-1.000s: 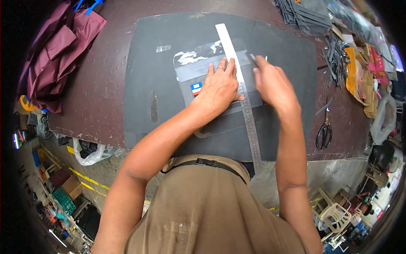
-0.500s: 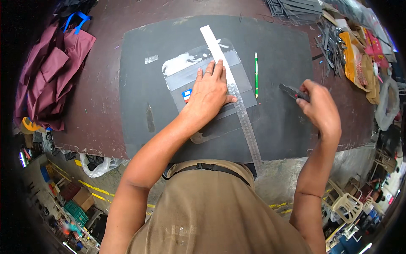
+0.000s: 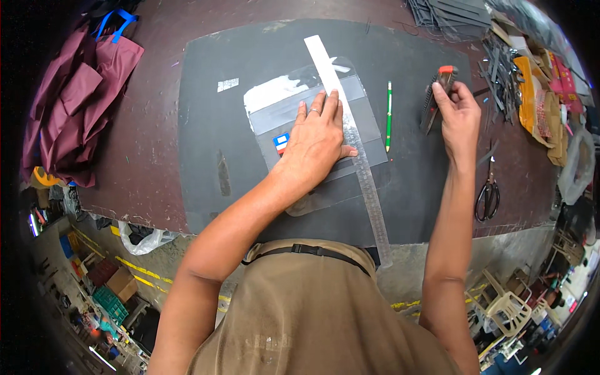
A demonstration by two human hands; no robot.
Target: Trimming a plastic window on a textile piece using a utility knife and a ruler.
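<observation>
My left hand (image 3: 317,139) lies flat, fingers spread, on a clear plastic sheet (image 3: 369,125) and presses against a long clear ruler (image 3: 369,187) that runs diagonally across it. The sheet rests on a dark grey cutting mat (image 3: 212,94). A small blue, red and white label (image 3: 281,142) shows under the sheet beside my wrist. My right hand (image 3: 459,115) is off to the right over the mat, closed around a black utility knife with an orange tip (image 3: 436,94). A green pencil (image 3: 389,115) lies on the mat between the two hands.
Maroon fabric bags (image 3: 78,94) are heaped at the table's left. Black scissors (image 3: 487,194) lie near the right edge. Dark strips and stacked dark sheets (image 3: 462,15) sit at the far right with yellow and pink material (image 3: 540,94). The table's near edge drops to the floor.
My right hand left the ruler, swung out to the right and picked up the utility knife; the green pencil now lies free on the mat. My left hand stayed pressed on the sheet.
</observation>
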